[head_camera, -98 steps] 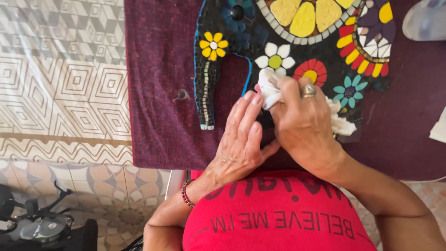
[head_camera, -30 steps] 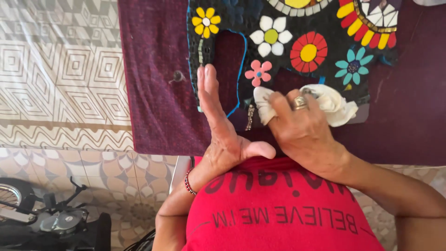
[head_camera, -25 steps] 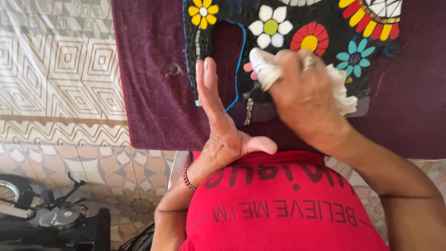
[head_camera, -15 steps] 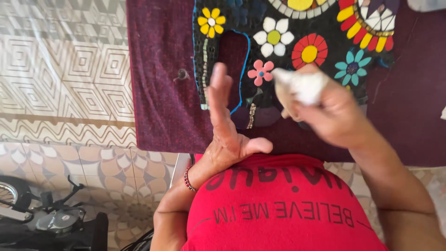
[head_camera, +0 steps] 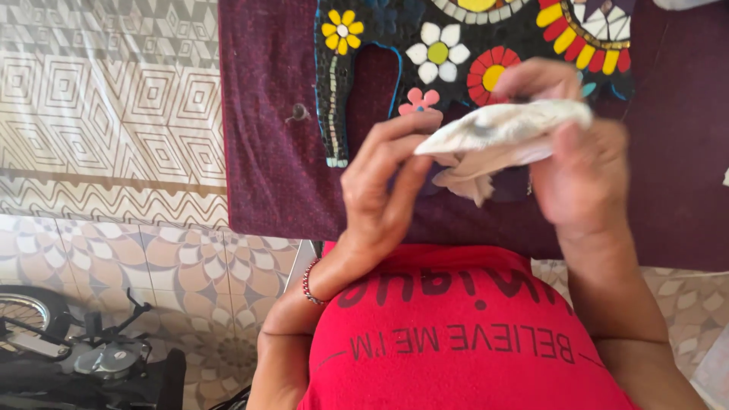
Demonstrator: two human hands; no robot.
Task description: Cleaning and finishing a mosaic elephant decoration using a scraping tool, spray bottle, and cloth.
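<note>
A crumpled white cloth [head_camera: 501, 137] is held up between both hands, above the work. My left hand [head_camera: 383, 182] pinches its left end with the fingertips. My right hand [head_camera: 581, 163] grips its right side, slightly blurred. Behind the hands lies a dark mosaic piece [head_camera: 380, 26] set with yellow, white, pink and red tile flowers and a blue edge. It rests on a maroon cloth [head_camera: 262, 137] that covers the table. A red bead bracelet sits on my left wrist.
A patterned beige tablecloth [head_camera: 106, 114] lies left of the maroon cloth. Below is a tiled floor [head_camera: 182, 266]. A dark wheeled object [head_camera: 76, 357] stands at the bottom left. A small metal bit [head_camera: 298, 114] lies on the maroon cloth.
My right hand lifted the white cloth off the mosaic. My left hand, flat and upright before, has risen and taken hold of the cloth's left end.
</note>
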